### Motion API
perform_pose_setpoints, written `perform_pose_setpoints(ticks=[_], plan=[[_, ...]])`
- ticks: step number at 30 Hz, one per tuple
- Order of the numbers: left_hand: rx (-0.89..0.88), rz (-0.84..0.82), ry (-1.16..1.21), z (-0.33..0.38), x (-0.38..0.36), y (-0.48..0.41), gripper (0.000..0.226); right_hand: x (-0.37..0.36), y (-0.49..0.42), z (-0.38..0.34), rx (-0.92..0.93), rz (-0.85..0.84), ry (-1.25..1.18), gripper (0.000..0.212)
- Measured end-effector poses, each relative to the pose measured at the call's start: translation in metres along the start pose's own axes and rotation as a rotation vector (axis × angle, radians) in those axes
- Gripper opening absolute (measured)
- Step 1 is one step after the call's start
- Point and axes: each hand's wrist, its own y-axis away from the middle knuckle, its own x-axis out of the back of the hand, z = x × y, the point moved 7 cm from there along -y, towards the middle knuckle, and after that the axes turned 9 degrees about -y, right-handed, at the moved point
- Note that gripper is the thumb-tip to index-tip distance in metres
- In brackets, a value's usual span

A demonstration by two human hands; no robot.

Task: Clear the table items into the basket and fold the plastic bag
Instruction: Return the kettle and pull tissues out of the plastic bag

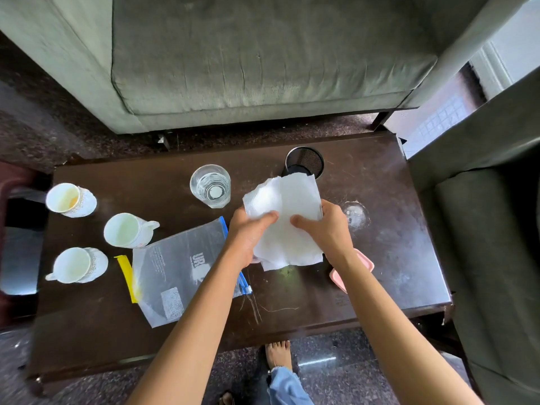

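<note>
I record the clearing step in hand: left hand [248,232] and right hand [324,229] hold a white paper sheet [286,206] above mid-worktop [394,258], fingers [268,218] and thumbs pinching its lower part. The plastic bag [175,267] lies flat and unfolded toward the near edge, left of centre. Its long axis runs roughly along the worktop's length, slightly skewed, with the blue zip end facing the right edge. In my judgement, the sheet next goes into the pink container [365,263], which I take for the basket.
</note>
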Motion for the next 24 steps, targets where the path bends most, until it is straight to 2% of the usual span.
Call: perform_pose_setpoints(ticks=[4,8,13,16,20,22,24], plan=[[-0.162,0.060,-0.068,0.022,-0.007,-0.004,0.024,0.006,-0.008,-0.014,0.055,0.102,0.008,0.038],[-0.216,0.100,-0.149,0.034,-0.011,-0.013,0.021,0.015,-0.023,-0.026,0.038,0.220,0.057,0.026],[-0.287,0.140,-0.181,0.063,-0.018,-0.022,0.022,0.028,-0.041,-0.050,0.098,0.149,0.013,0.014],[-0.373,0.161,-0.154,0.094,-0.027,-0.028,0.018,0.040,-0.052,-0.071,0.163,0.142,-0.031,0.016],[-0.501,0.207,-0.163,0.133,-0.042,-0.033,0.022,0.051,-0.060,-0.092,0.298,0.232,-0.141,0.014],[-0.524,0.223,-0.178,0.141,-0.048,-0.038,0.026,0.052,-0.065,-0.092,0.323,0.274,-0.185,0.006],[-0.508,0.231,-0.190,0.140,-0.053,-0.045,0.028,0.051,-0.072,-0.086,0.304,0.304,-0.204,0.008]])
